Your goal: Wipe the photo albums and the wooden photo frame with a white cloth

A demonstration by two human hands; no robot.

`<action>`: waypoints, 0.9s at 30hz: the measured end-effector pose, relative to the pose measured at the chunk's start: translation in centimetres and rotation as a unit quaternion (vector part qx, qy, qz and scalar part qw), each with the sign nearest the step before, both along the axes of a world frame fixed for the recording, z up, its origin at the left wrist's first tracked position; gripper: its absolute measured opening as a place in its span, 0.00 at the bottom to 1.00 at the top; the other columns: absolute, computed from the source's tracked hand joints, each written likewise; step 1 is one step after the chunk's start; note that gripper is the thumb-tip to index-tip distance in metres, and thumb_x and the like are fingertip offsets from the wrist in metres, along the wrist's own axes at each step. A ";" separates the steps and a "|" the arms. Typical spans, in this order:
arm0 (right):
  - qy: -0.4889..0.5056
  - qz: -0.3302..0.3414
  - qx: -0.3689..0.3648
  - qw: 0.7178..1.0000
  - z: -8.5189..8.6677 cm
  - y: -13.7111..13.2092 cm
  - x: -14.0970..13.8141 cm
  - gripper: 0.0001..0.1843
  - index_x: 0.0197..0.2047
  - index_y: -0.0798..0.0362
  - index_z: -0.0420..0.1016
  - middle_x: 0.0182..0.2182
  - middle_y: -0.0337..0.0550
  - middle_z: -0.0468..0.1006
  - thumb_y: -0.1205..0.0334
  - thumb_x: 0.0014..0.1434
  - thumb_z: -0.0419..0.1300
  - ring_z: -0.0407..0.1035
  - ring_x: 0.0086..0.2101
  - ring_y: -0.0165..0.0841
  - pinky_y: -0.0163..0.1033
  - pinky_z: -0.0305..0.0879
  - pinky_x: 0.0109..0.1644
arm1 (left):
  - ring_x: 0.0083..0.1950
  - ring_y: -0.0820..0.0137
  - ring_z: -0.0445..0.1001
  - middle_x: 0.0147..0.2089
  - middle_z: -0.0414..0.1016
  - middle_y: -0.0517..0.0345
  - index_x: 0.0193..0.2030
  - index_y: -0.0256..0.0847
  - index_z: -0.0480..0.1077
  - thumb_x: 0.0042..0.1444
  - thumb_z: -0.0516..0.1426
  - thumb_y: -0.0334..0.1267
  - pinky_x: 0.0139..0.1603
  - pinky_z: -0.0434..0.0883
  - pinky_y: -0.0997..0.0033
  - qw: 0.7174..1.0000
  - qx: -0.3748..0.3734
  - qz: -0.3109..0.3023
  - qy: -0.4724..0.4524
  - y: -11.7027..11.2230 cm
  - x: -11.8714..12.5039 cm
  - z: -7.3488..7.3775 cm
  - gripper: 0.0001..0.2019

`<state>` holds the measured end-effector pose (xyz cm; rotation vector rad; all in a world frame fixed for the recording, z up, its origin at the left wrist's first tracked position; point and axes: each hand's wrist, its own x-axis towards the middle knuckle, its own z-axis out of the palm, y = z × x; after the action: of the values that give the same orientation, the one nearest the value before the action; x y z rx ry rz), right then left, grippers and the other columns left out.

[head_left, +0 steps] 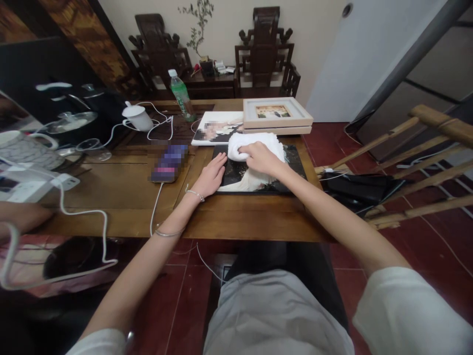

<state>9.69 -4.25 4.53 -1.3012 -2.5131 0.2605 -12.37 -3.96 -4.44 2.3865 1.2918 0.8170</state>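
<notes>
A dark photo panel (258, 183) with a pale dress printed on it lies flat near the table's front edge. My left hand (211, 175) rests on its left edge, fingers stretched out and holding nothing. Over the panel's upper part, my right hand (260, 157) grips a folded white towel (271, 143), with the fingers pressed into it. The towel hides much of the picture beneath. Just behind lies a white-edged photo panel (218, 127). To its right, a cream picture frame (278, 114) sits on top of another frame.
A charging phone (169, 163) lies left of my hand, its cable hanging over the edge. Farther left are a lidded white cup (137, 117), a green-labelled bottle (182, 96), a power strip (44, 187) and another person's arm (24, 218). A wooden rack (410, 162) stands at right.
</notes>
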 end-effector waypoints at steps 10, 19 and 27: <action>-0.025 0.061 -0.049 0.997 0.1 -13.0 1.4 0.26 0.48 0.54 0.78 0.45 0.52 0.79 0.78 0.51 0.49 0.69 0.46 0.42 0.48 0.56 0.57 | 0.75 0.61 0.54 0.73 0.60 0.46 0.69 0.36 0.63 0.67 0.43 0.40 0.76 0.51 0.50 1.000 0.004 0.010 0.004 0.0 0.1 -0.2 0.26; -0.004 0.038 -0.027 0.999 0.1 -6.6 1.0 0.24 0.47 0.54 0.79 0.41 0.50 0.81 0.77 0.52 0.49 0.71 0.40 0.41 0.40 0.60 0.44 | 0.75 0.59 0.55 0.73 0.60 0.46 0.68 0.35 0.63 0.67 0.44 0.41 0.75 0.52 0.49 1.000 0.006 0.001 0.005 0.1 0.1 -0.1 0.27; -0.060 -0.039 0.018 0.997 -1.4 -1.3 -1.3 0.30 0.59 0.57 0.73 0.56 0.61 0.75 0.78 0.55 0.47 0.66 0.57 0.52 0.62 0.56 0.60 | 0.73 0.58 0.60 0.71 0.63 0.44 0.67 0.35 0.65 0.70 0.42 0.54 0.75 0.53 0.51 0.996 0.007 0.018 -0.093 -0.6 0.6 0.8 0.30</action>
<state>8.42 -5.51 3.13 -1.4356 -2.5457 0.1216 -11.75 -4.59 -3.62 2.2428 1.2617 1.0347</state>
